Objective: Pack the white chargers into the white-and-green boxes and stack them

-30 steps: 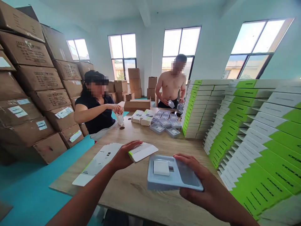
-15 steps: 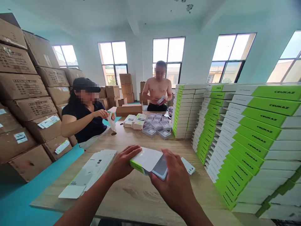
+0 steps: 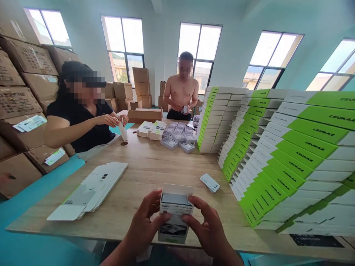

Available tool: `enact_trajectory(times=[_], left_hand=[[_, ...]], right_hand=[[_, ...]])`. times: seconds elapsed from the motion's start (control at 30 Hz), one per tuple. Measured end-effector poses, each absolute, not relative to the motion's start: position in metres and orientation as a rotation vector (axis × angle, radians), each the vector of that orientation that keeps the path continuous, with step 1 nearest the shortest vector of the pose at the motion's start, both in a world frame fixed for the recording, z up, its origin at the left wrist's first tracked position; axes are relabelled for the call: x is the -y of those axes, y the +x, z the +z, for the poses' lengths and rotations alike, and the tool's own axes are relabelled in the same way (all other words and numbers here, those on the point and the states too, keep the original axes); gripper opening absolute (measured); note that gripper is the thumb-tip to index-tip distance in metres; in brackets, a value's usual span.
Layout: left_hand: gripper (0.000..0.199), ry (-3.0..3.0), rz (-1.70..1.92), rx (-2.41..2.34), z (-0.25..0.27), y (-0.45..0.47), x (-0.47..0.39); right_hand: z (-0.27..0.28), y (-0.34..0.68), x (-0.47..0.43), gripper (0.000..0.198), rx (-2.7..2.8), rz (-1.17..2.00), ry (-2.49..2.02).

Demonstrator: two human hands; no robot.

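White cardboard box with printed panels [image 3: 175, 227], one: upright at the near edge of the wood-topped desk [image 3: 144, 159], mouth upward; contact with the desk cannot be told. Grip: left hand [image 3: 148, 218] and right hand [image 3: 208, 221] clamped on its opposite sides, thumbs on the near face. Contents: a blue-grey plastic tray [image 3: 174, 198], its end filling the mouth; anything inside the tray is hidden.

Progress, as judged: box formed, tray inserted; the white top flap [image 3: 177, 189], upright behind the mouth, not yet closed.

Apparently finished: tall stacks of white-and-green cardboard boxes [image 3: 291, 162], right, contents unseen.

Apparently remaining: a fanned pile of flat white-and-grey cardboard blanks [image 3: 91, 188], left; a heap of pale translucent plastic trays [image 3: 178, 136], far side, white pieces visible in some.

Also: small white printed cards [image 3: 210, 182], loose; brown cardboard carton [image 3: 145, 116], its inside out of view.
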State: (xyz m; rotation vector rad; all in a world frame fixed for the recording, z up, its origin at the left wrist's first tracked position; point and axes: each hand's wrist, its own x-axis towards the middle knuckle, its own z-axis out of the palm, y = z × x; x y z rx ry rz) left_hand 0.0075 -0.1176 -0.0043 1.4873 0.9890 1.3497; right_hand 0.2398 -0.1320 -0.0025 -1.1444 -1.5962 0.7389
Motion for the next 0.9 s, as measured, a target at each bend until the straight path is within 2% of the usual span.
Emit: enact_trajectory(times=[0.1, 0.2, 0.3, 0.5, 0.77, 0.9], left_hand=[[0.053, 1.739, 1.359, -0.991, -0.015, -0.003, 0.124], [0.048, 2.133, 1.43, -0.948, -0.008, -0.015, 0.12], [0.051, 2.404, 1.448, -0.952, 0.007, -0.023, 0.119], [0.056, 2.512, 1.439, -0.93, 0.016, -0.025, 0.135], [0.028, 2.78, 1.177, -0.845, 0.019, -0.027, 0.14], [0.023, 2.748, 1.362, -0.796, 0.026, -0.024, 0.144]], right_hand=[[-0.007, 0.246, 0.136, 0.032, 1.72, 0.536, -1.088], [0.003, 0.25, 0.131, 0.035, 1.822, 0.306, -0.896], [0.017, 0.25, 0.129, 0.036, 1.885, 0.165, -0.781], [0.019, 0.25, 0.146, 0.04, 1.959, 0.156, -0.788], [-0.001, 0.256, 0.152, 0.033, 2.086, 0.154, -0.72], [0.01, 0.258, 0.153, 0.036, 2.104, 0.092, -0.653]])
